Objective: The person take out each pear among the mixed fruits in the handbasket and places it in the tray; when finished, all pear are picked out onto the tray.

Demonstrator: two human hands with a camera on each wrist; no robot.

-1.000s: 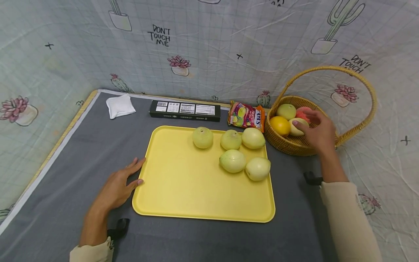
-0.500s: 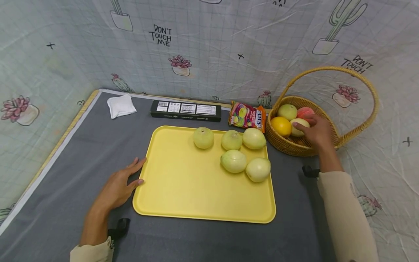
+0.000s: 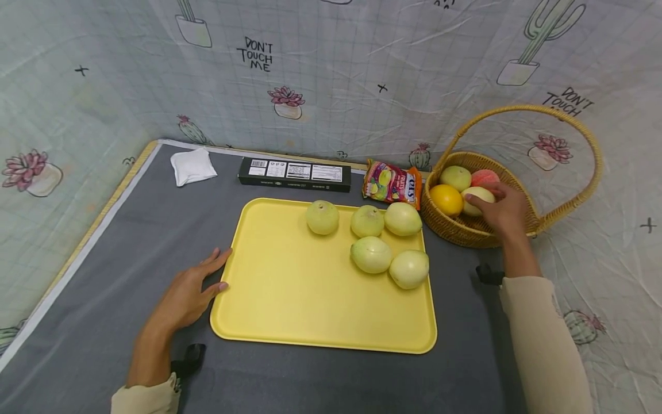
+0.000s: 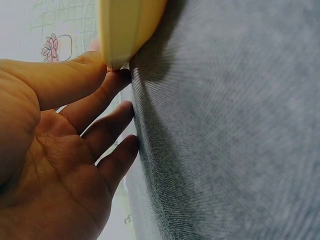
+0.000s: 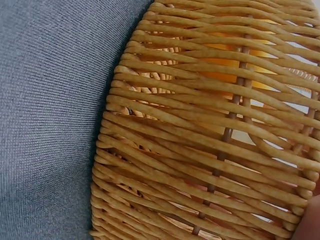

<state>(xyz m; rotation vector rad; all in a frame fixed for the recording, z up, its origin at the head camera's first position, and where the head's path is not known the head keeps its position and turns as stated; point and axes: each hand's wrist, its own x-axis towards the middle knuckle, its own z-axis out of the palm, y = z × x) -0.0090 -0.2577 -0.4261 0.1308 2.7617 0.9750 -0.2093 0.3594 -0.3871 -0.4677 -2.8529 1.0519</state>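
In the head view my right hand [image 3: 508,211] reaches into a wicker basket [image 3: 462,234], its thumb and fingers around a pale yellow fruit [image 3: 473,209]. An orange-yellow fruit [image 3: 447,200], a greenish round fruit [image 3: 455,177] and a reddish peach-like fruit [image 3: 485,177] lie beside it. The basket's woven wall [image 5: 200,125] fills most of the right wrist view and hides the grip. My left hand [image 3: 182,296] rests at the left edge of a yellow tray [image 3: 295,305]. Its fingers are extended, with thumb and index finger touching the rim [image 4: 120,40] in the left wrist view.
Several pale green-yellow fruits, one of them an oval fruit [image 3: 371,255], lie on the tray's right half. Behind the tray are a white pouch [image 3: 193,167], a black box [image 3: 295,175] and a colourful snack bag [image 3: 393,183]. The basket's tall handle [image 3: 561,118] arches over it.
My right hand has lowered slightly onto the pale yellow fruit in the basket, its fingers closing around it. My left hand stays at the tray's edge.
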